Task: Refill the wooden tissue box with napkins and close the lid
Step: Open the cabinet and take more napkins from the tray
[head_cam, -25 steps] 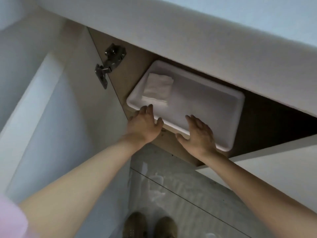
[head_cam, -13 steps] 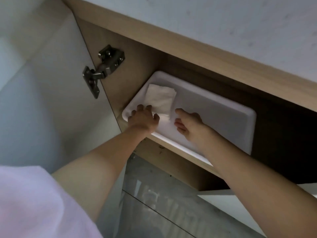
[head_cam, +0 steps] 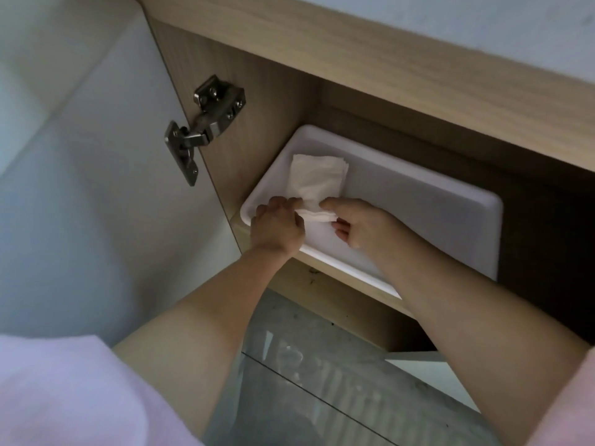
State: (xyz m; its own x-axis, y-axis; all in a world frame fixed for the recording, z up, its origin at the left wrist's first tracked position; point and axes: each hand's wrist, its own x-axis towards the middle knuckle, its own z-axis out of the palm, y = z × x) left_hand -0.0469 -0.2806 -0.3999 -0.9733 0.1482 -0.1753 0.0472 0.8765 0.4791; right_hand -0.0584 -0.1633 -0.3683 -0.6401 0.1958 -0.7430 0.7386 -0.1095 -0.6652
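Note:
A stack of white napkins [head_cam: 318,180] lies at the left end of a white plastic tray [head_cam: 418,217] on a shelf inside an open cabinet. My left hand [head_cam: 278,225] pinches the stack's near left edge. My right hand [head_cam: 362,225] grips the near right edge, with the thumb on top and fingers curled under. The near edge of the stack is lifted and bent between both hands. The wooden tissue box is not in view.
The white cabinet door [head_cam: 96,188] stands open on the left, with a metal hinge [head_cam: 201,127] on it. A wooden cabinet frame [head_cam: 386,69] and pale countertop overhang the shelf. Grey tiled floor [head_cam: 322,365] lies below.
Both hands moved from the tray's front rim onto the napkin stack and took hold of its near edge, which now lifts off the tray. The camera has dropped closer.

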